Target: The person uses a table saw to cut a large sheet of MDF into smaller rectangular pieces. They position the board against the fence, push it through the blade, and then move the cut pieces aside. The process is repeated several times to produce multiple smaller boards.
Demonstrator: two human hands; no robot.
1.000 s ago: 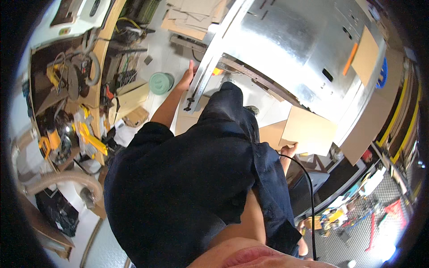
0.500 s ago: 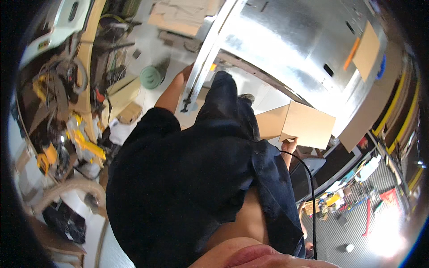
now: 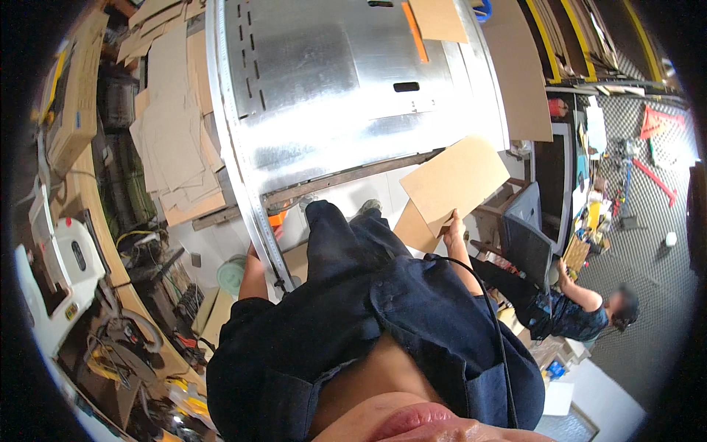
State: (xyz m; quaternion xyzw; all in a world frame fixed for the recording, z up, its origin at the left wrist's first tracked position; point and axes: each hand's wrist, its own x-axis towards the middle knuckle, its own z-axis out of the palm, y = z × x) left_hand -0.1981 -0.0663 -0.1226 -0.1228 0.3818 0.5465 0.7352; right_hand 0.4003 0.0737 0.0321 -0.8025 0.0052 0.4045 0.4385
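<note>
In the head view, a thin tan board is held by its lower edge in the right hand, the fingers being closed on that edge. The board is tilted, and its upper part is seen across the near right corner of the slotted metal tabletop; whether the two touch cannot be told. A second tan board is partly covered by the first; whether it is gripped too cannot be told. The left hand is largely hidden beside the metal guide rail, so how far it is opened, and whether the rail is touched, cannot be told.

The tabletop is bordered on its left by the rail, which is extended past the front edge toward the person. Between that edge and the dark trousers, pale floor is left exposed.
</note>
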